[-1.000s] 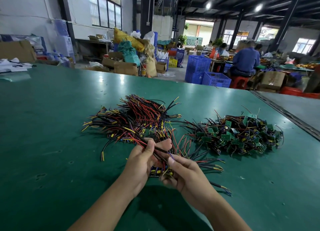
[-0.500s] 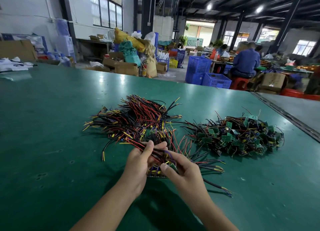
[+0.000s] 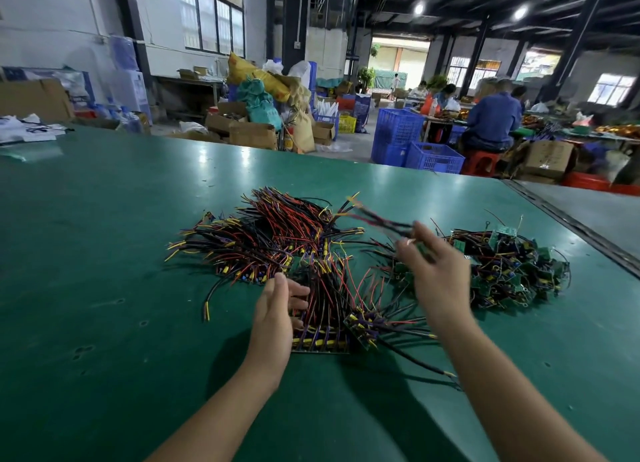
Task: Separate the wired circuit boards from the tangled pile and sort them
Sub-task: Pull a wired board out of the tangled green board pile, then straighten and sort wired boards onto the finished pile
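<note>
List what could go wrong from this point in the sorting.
1. The right hand pinches a blurred wired board whose trailing wires stick out toward the red-and-black wire pile; they may snag there.
2. The left hand only lies flat against the near row of boards, which could slide out of line.

two heaps sat side by side on the tabletop (image 3: 104,254): the left heap (image 3: 277,233) mid-table, the right heap (image 3: 512,264) just beside it. in front of the left heap, nearest the person, lay a row of boards (image 3: 322,340), and the left grip (image 3: 273,316) rested against its left end. up over the gap between the heaps hung the right grip (image 3: 440,281), pinching a wired board (image 3: 384,222) whose leads reached back-left over the left heap's edge. papers (image 3: 27,132) lay at the far left corner. behind the tabletop stood boxes (image 3: 252,134), crates (image 3: 433,157) to their right, and a seated person (image 3: 491,122) beyond those.
</note>
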Available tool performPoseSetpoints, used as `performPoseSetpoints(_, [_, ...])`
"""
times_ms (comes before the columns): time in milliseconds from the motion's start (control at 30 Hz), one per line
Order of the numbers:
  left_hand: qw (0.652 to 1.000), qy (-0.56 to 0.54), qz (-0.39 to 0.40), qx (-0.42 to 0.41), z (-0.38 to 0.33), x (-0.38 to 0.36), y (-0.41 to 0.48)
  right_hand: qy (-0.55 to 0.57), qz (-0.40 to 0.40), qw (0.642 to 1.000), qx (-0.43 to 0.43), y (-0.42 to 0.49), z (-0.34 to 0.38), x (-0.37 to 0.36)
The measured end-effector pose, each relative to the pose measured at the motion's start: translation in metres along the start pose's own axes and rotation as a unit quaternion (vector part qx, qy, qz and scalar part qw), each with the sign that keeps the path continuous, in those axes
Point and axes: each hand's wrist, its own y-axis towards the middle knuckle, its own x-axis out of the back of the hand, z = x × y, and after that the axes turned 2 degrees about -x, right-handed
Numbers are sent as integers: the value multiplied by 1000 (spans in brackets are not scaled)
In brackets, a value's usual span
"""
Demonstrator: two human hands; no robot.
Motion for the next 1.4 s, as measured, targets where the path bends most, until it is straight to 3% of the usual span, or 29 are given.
performPoseSetpoints(100, [994, 105, 10, -39, 8, 2, 0, -196, -57, 975, 93, 45, -8, 11])
performPoseSetpoints(200, [985, 157, 33, -57, 13, 2, -2, -303, -11, 944, 132, 73, -22, 19])
performPoseSetpoints(300, [978, 190, 39, -72, 16, 2, -3, -425, 74, 886, 173, 86, -35, 23])
performPoseSetpoints(400, [971, 222, 42, -79, 18, 4, -2, -547, 168, 807, 143, 88, -45, 22])
performPoseSetpoints(500, [967, 238, 32, -81, 17, 6, 0, -594, 236, 763, 95, 84, -40, 19])
performPoseSetpoints(667, [966, 250, 19, -70, 14, 10, 5, -666, 253, 692, 114, 79, -48, 18])
performPoseSetpoints(767, [955, 285, 58, -57, 12, 16, 9, -662, 231, 700, 138, 77, -54, 19])
performPoseSetpoints(900, [910, 383, 133, -82, 17, 22, 9, -640, 232, 720, 136, 71, -55, 21])
performPoseSetpoints(1033, [869, 453, 167, -113, 20, 21, 6, -529, 173, 810, 182, 41, -37, 15])
performPoseSetpoints(1100, [854, 477, 168, -121, 21, 21, 6, -459, 205, 842, 195, 13, -28, 11])
performPoseSetpoints(1167, [842, 496, 170, -124, 21, 22, 6, -444, 289, 831, 167, -16, -27, 7])
performPoseSetpoints(1267, [811, 545, 177, -116, 19, 22, 6, -489, 364, 782, 133, -39, -40, 3])
performPoseSetpoints(1400, [772, 608, 166, -86, 16, 20, 4, -474, 289, 810, 188, -50, -50, 0])
